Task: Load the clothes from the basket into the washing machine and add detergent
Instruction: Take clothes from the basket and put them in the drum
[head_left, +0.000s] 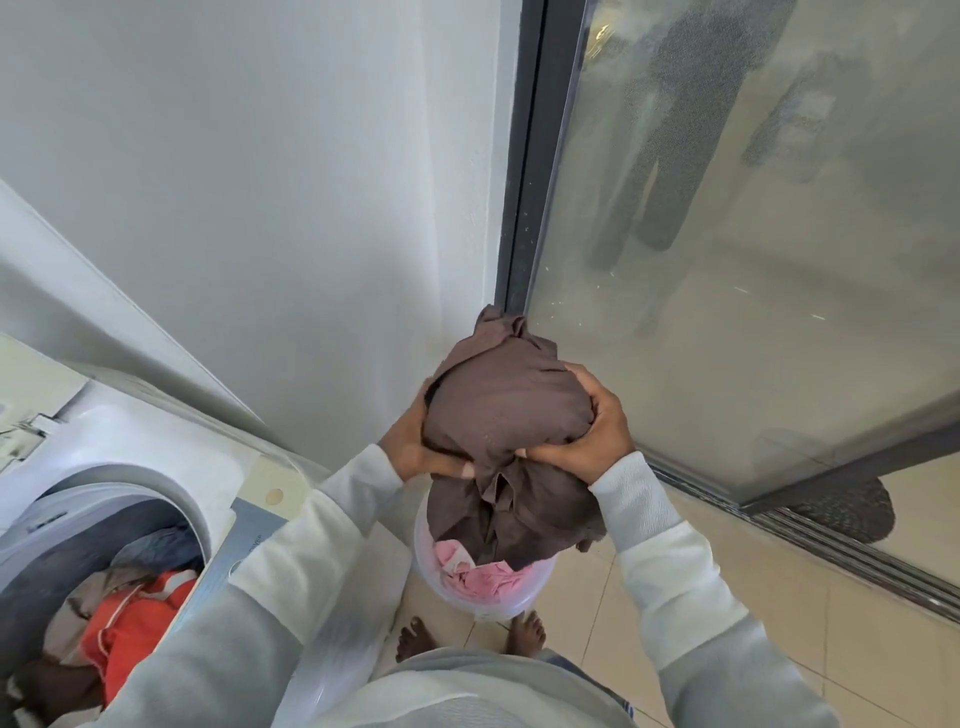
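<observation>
Head view shows both hands clutching a bunched brown garment (506, 405) above the translucent basket (483, 597): the left hand (415, 447) grips its near left side, the right hand (589, 431) curls round its right. A pink garment (480, 571) lies in the basket. The washing machine drum (98, 587), at lower left, already holds an orange garment (137, 623) and others. Loading seems partly done; detergent is not visible.
</observation>
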